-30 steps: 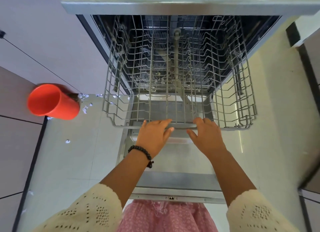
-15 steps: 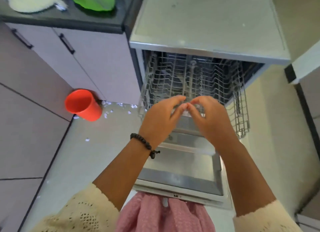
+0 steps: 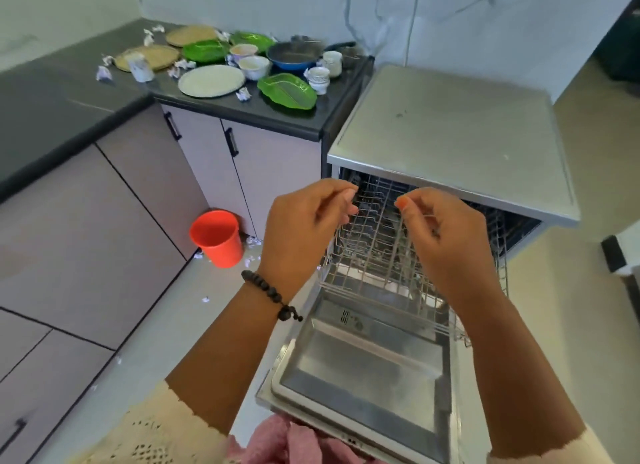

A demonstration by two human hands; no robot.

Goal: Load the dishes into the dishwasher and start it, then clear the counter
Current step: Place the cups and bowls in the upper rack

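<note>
The dishwasher [image 3: 450, 134] stands open, its door [image 3: 363, 370] folded down and the empty wire rack [image 3: 374, 255] pulled out over it. My left hand [image 3: 304, 228] and right hand [image 3: 440, 235] hover above the rack's front, fingers loosely curled, holding nothing and not touching the wires. Dirty dishes sit on the dark counter [image 3: 52, 117] to the left: a white plate [image 3: 211, 80], green leaf-shaped plates [image 3: 287, 91], a blue pan [image 3: 292, 55], small bowls [image 3: 254, 66] and cups [image 3: 318, 77].
Crumpled paper scraps [image 3: 104, 72] and woven mats [image 3: 147, 57] lie among the dishes. A red bin [image 3: 218, 238] stands on the floor beside the cabinet, with more scraps around it. Cabinet doors line the left; pale floor runs to the right of the dishwasher.
Both hands let go of the rack's front rail and rose above it. The view tilted up from the rack, bringing the counter and dishes into sight.
</note>
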